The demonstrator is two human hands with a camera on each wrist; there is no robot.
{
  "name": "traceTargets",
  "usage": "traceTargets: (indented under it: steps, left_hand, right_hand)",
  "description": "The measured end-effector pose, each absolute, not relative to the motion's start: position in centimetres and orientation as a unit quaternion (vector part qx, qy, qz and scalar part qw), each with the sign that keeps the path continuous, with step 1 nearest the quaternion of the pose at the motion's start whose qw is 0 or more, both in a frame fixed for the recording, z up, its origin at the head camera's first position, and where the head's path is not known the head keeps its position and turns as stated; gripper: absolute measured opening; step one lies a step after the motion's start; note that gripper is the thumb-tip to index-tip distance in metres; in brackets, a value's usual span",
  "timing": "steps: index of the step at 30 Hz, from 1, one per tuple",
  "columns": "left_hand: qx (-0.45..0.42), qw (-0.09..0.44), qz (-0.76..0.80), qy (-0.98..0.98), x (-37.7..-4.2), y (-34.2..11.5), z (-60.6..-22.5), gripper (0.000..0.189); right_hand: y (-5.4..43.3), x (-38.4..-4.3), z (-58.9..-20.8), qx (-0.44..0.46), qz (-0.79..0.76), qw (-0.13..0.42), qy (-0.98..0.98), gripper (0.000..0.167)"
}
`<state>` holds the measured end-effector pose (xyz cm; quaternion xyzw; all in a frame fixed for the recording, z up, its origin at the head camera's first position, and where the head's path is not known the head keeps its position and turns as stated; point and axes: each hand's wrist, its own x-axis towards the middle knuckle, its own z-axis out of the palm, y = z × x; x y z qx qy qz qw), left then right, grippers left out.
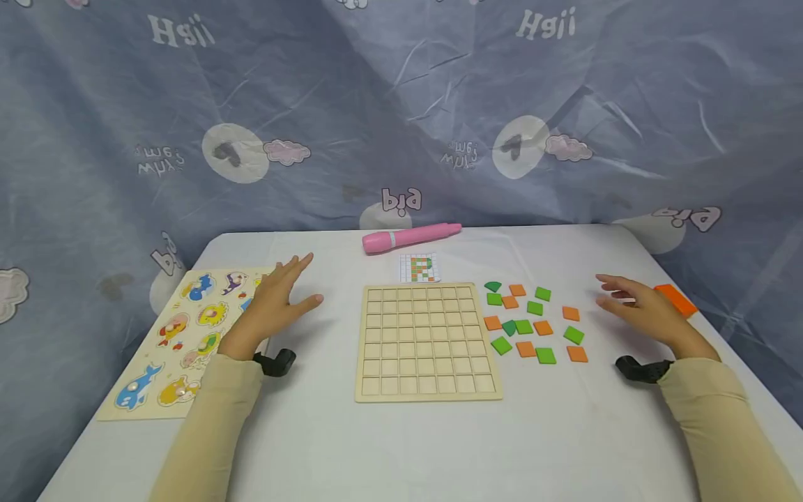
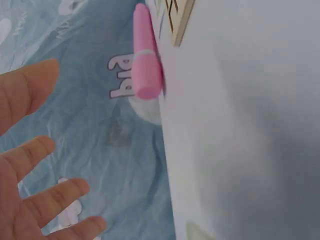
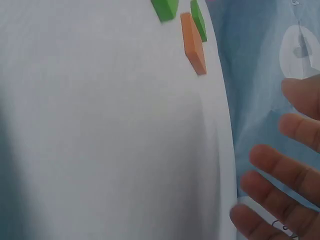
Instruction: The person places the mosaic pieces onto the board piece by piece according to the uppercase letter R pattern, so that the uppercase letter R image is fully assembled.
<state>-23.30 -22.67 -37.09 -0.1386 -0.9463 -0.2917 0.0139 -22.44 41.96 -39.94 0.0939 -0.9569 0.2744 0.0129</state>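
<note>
My left hand (image 1: 271,301) is spread, fingers apart, over the right side of a wooden animal puzzle board (image 1: 153,341); it holds nothing. On the other side, my right hand (image 1: 652,310) hovers with loosely bent fingers, between the scattered tiles and an orange block (image 1: 676,300) near the table's right edge. In the middle lies a pale wooden grid board (image 1: 429,341) with bare square cells. Just right of it are several orange tiles (image 1: 543,328) and green tiles (image 1: 546,355), plus dark green rounded pieces (image 1: 493,286). The right wrist view also shows an orange tile (image 3: 193,44).
A small pattern card (image 1: 419,268) with a coloured letter lies behind the grid board. Behind that is a pink pen-shaped torch (image 1: 410,238), near the back edge. A blue-grey printed curtain (image 1: 401,118) hangs behind the white table (image 1: 414,450).
</note>
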Motion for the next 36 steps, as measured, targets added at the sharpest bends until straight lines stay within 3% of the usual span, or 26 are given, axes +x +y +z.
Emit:
traceTargets:
  steps: [14, 21, 28, 36]
  left_hand:
    - [-0.127, -0.058, -0.472, -0.870, -27.5, -19.0, -40.0, 0.069]
    - [-0.098, -0.092, -0.528, -0.838, -29.4, -18.1, -41.6, 0.071]
    - [-0.125, -0.085, -0.518, -0.842, -30.6, -18.1, -42.9, 0.067]
    - [-0.123, -0.074, -0.462, -0.875, -30.5, -18.1, -43.7, 0.058]
  right_hand:
    - [41.7, -23.4, -41.6, 0.087, 0.375, -0.052, -0.922, 0.050]
    - [41.6, -23.6, -42.1, 0.090, 0.387, -0.059, -0.916, 0.045]
    - [41.4, -24.2, -42.7, 0.074, 0.357, -0.073, -0.928, 0.044]
    - [40.8, -24.0, -42.9, 0.078, 0.336, -0.050, -0.937, 0.036]
